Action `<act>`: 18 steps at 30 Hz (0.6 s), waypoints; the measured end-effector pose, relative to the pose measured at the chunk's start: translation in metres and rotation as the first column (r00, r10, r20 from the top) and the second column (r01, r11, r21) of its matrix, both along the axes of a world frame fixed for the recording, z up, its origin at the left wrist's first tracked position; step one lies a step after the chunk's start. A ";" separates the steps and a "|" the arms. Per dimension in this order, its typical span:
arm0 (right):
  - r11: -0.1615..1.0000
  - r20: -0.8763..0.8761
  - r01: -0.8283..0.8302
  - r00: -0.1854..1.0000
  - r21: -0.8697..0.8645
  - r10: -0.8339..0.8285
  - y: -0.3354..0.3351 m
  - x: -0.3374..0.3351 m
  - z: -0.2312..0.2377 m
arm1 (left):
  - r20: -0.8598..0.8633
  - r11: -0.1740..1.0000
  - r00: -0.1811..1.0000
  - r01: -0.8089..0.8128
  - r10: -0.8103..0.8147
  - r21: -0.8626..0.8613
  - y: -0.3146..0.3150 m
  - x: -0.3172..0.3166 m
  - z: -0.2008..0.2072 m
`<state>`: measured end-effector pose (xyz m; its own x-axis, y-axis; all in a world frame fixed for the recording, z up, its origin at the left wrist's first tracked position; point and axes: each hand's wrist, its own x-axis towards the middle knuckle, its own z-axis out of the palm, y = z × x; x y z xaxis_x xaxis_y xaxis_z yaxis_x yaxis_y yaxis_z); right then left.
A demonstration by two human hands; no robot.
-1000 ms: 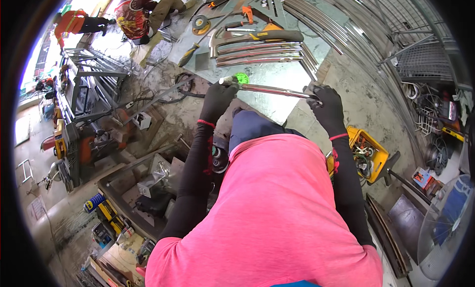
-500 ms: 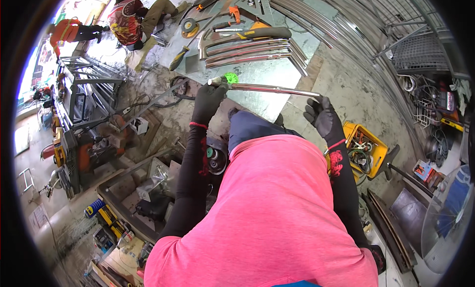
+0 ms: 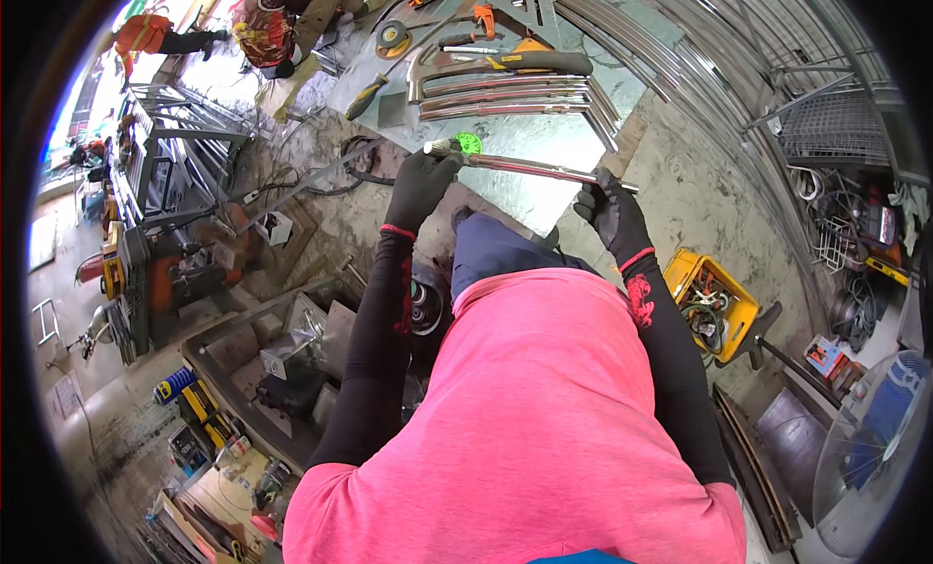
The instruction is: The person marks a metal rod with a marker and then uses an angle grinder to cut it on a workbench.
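A shiny metal tube lies across in front of me, over the near part of a metal sheet tabletop. My left hand, in a dark glove, is closed round its left end. Near the right end, my gloved right hand has closed on the tube, with a short tip sticking out beyond. A bright green disc sits just behind my left hand. Farther back on the sheet are a row of similar tubes, a hammer and a screwdriver.
A grinder rests on the sheet's far left. Long metal bars run along the right. A yellow crate of tools stands right of me, a fan farther right. Metal frames are at left. Two people are at the far left.
My right hand has moved left along the tube and now grips it near its end; before, its fingers were looser at the tip. The view has shifted slightly.
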<state>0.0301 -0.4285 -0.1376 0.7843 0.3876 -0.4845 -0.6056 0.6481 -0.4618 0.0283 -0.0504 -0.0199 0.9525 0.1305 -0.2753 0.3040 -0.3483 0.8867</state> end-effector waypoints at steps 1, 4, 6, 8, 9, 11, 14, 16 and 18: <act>0.997 -0.038 0.011 0.999 -0.079 -0.014 0.002 0.000 0.002 | -0.006 1.000 1.000 -0.016 0.016 -0.013 -0.001 -0.001 0.000; 0.980 -0.088 0.049 0.994 -0.192 -0.067 0.004 0.000 0.005 | -0.010 1.000 1.000 -0.025 0.025 -0.011 -0.001 -0.001 -0.001; 0.983 -0.087 0.064 0.993 -0.171 -0.080 0.004 -0.001 0.004 | -0.014 1.000 1.000 -0.019 0.019 0.012 -0.002 0.000 -0.001; 0.984 -0.084 0.077 0.992 -0.162 -0.091 0.001 -0.001 0.003 | -0.024 0.999 1.000 -0.012 0.013 0.043 -0.003 0.001 0.000; 0.984 -0.084 0.074 0.992 -0.160 -0.089 0.004 -0.001 0.005 | -0.019 0.999 1.000 -0.014 0.015 0.036 -0.001 0.000 -0.003; 0.985 -0.087 0.067 0.993 -0.160 -0.082 0.008 0.000 0.011 | -0.009 1.000 1.000 -0.019 0.019 0.023 0.002 -0.001 -0.007; 0.982 -0.087 0.063 0.993 -0.180 -0.079 0.007 0.001 0.010 | 0.031 0.999 0.999 -0.014 0.015 -0.037 0.002 0.000 -0.012; 0.977 -0.078 0.053 0.994 -0.207 -0.071 0.004 0.001 0.007 | 0.016 1.000 1.000 -0.010 0.011 -0.014 -0.001 0.001 -0.008; 0.977 -0.085 0.067 0.993 -0.203 -0.085 0.004 0.000 0.008 | 0.024 1.000 1.000 -0.014 0.015 -0.023 -0.001 0.000 -0.008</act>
<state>0.0303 -0.4241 -0.1295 0.7558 0.2165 -0.6180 -0.6042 0.5942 -0.5309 0.0281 -0.0518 -0.0276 0.9569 0.1387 -0.2550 0.2872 -0.3239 0.9014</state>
